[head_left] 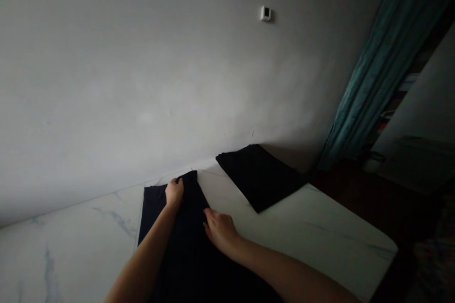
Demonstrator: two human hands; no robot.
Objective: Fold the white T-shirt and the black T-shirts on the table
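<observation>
The left hand [174, 192] grips the far end of a black cloth [185, 255] while the half-open right hand [220, 229] presses its edge, near a folded black cloth [259, 177].

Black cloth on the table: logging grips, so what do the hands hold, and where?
The left hand seems to grip the black cloth near its far end; the right hand touches its right edge, hold unclear.

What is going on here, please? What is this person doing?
A person is handling a black cloth on a white marble table. The left hand grips its far end, and the right hand touches its right edge. A second black cloth, folded flat, lies farther along the table, apart from the first.
</observation>
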